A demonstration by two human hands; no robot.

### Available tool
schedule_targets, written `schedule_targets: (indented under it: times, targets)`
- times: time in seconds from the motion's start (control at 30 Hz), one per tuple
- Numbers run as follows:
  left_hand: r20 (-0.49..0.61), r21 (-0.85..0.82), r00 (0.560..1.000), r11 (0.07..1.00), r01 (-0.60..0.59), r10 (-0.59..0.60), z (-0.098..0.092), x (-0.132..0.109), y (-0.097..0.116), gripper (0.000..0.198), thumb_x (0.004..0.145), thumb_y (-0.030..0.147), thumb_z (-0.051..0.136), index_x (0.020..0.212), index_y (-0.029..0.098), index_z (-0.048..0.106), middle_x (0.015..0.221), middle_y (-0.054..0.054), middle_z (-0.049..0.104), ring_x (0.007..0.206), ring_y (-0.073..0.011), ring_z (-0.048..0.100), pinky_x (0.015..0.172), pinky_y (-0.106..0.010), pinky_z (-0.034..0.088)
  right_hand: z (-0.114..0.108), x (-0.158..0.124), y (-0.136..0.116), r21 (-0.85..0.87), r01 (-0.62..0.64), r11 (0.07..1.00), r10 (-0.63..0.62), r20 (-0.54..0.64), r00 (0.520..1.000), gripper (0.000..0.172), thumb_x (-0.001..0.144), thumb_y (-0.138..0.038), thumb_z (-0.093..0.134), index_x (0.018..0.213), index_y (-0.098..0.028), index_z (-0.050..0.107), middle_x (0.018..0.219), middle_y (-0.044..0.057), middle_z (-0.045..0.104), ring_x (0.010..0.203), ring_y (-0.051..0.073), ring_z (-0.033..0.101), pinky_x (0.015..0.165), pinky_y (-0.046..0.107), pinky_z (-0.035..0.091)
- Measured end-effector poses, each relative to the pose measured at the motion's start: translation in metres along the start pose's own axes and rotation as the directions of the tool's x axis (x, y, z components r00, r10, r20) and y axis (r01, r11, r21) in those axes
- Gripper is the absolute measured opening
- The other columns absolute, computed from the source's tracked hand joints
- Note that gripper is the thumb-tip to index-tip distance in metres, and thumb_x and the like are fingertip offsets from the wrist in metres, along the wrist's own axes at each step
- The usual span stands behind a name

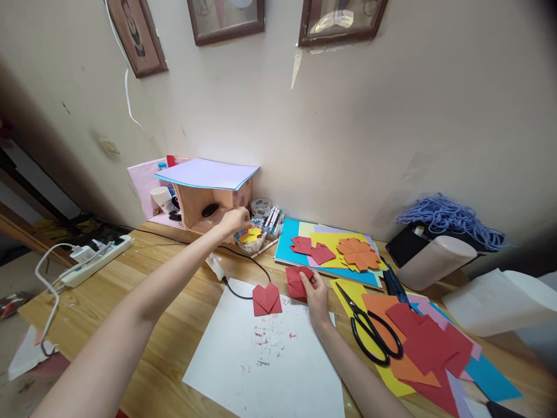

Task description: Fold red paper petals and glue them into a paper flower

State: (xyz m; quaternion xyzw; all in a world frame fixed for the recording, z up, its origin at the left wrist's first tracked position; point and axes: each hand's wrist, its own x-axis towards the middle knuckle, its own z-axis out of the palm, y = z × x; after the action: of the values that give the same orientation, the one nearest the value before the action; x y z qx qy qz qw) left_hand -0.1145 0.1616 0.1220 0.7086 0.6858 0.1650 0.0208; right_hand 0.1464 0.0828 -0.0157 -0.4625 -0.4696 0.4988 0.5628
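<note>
My left hand [235, 220] reaches far across the wooden table [143, 302] to a small clear bowl [252, 244] of yellow and orange paper scraps; its fingers are curled over the bowl's rim, and what they grip is hidden. My right hand [317, 296] rests on the white sheet's [270, 360] far edge, fingers pressed on a folded red paper piece [297, 281]. A red paper heart [267, 299] lies on the white sheet just left of that hand.
Black-handled scissors [369, 331] lie on coloured paper sheets [426, 348] at the right. More red folds and an orange paper flower [357, 253] sit on a stack at the back. A pink box [204, 203], markers [272, 220], a power strip [98, 258] and a blue-yarn container [439, 244] line the wall.
</note>
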Motion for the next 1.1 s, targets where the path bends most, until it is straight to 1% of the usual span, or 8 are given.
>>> schedule_targets:
  times: [0.27,0.33,0.47,0.53,0.67,0.83,1.0,1.1]
  targets:
    - [-0.009,-0.098,0.999,0.994,-0.052,0.052,0.0,0.002,-0.007,0.008,0.057,0.021,0.065,0.059,0.016,0.059,0.063,-0.003,0.062,0.059,-0.0143,0.056,0.054,-0.021,0.037,0.0,0.0,0.0,0.019,0.001,1.0,-0.001,0.008,1.0,0.031,0.066,-0.041,0.062,0.085,-0.017,0.058,0.08,0.004,0.063,0.071,0.018,0.057,0.059,0.027,0.045]
    - [-0.012,-0.147,0.997,0.986,-0.074,0.073,0.0,0.002,-0.007,0.01,0.058,0.019,0.063,0.067,0.015,0.061,0.064,-0.002,0.063,0.06,-0.0142,0.057,0.053,-0.021,0.039,0.001,-0.001,0.0,0.026,-0.004,1.0,0.004,0.013,1.0,0.031,0.065,-0.041,0.062,0.085,-0.017,0.058,0.079,0.004,0.064,0.071,0.018,0.057,0.059,0.027,0.045]
    - [0.003,-0.251,0.993,0.962,-0.111,0.115,0.003,0.004,-0.009,0.03,0.065,0.015,0.054,0.094,0.015,0.061,0.071,-0.002,0.067,0.065,-0.013,0.061,0.057,-0.019,0.042,0.0,0.0,0.001,0.017,-0.013,1.0,0.013,0.019,1.0,0.029,0.067,-0.04,0.061,0.084,-0.017,0.057,0.078,0.003,0.063,0.07,0.018,0.056,0.059,0.026,0.045]
    - [0.005,-0.278,0.992,0.954,-0.116,0.122,0.006,0.006,-0.01,0.034,0.067,0.014,0.051,0.1,0.014,0.06,0.076,-0.003,0.068,0.069,-0.0132,0.062,0.059,-0.019,0.043,0.0,0.0,0.001,0.01,-0.01,1.0,0.01,0.024,1.0,0.027,0.068,-0.04,0.061,0.083,-0.017,0.056,0.078,0.004,0.062,0.071,0.018,0.056,0.059,0.026,0.045]
    - [0.005,-0.275,0.994,0.956,-0.1,0.105,0.006,0.007,-0.012,0.03,0.064,0.017,0.057,0.093,0.013,0.063,0.071,-0.004,0.068,0.067,-0.0148,0.062,0.058,-0.021,0.044,0.0,0.0,0.002,0.006,-0.01,1.0,0.01,0.027,1.0,0.027,0.069,-0.039,0.06,0.084,-0.018,0.056,0.08,0.004,0.062,0.072,0.018,0.055,0.06,0.027,0.045]
    - [-0.05,-0.209,0.996,0.975,-0.082,0.073,0.001,0.006,-0.007,0.028,0.054,0.025,0.068,0.08,0.014,0.065,0.066,-0.003,0.065,0.063,-0.0155,0.058,0.056,-0.022,0.04,0.0,0.0,0.001,0.012,-0.003,1.0,0.002,0.032,0.999,0.027,0.068,-0.04,0.061,0.084,-0.017,0.056,0.08,0.004,0.062,0.072,0.018,0.056,0.061,0.027,0.046]
    - [0.001,-0.14,0.994,0.985,-0.104,0.106,0.002,0.008,-0.006,0.024,0.066,0.027,0.059,0.087,0.016,0.066,0.074,-0.004,0.066,0.067,-0.0142,0.058,0.059,-0.021,0.04,0.001,-0.001,-0.002,0.009,-0.018,1.0,0.018,0.032,0.999,0.026,0.068,-0.039,0.061,0.082,-0.018,0.056,0.077,0.002,0.062,0.07,0.017,0.055,0.06,0.026,0.045]
    - [0.059,-0.139,0.992,0.985,-0.101,0.11,0.006,0.01,-0.008,0.029,0.064,0.02,0.059,0.092,0.017,0.065,0.076,-0.002,0.067,0.067,-0.0139,0.059,0.058,-0.019,0.041,0.001,-0.001,-0.002,0.007,-0.008,1.0,0.007,0.031,0.999,0.027,0.068,-0.04,0.061,0.082,-0.017,0.056,0.077,0.003,0.061,0.069,0.016,0.054,0.06,0.026,0.044]
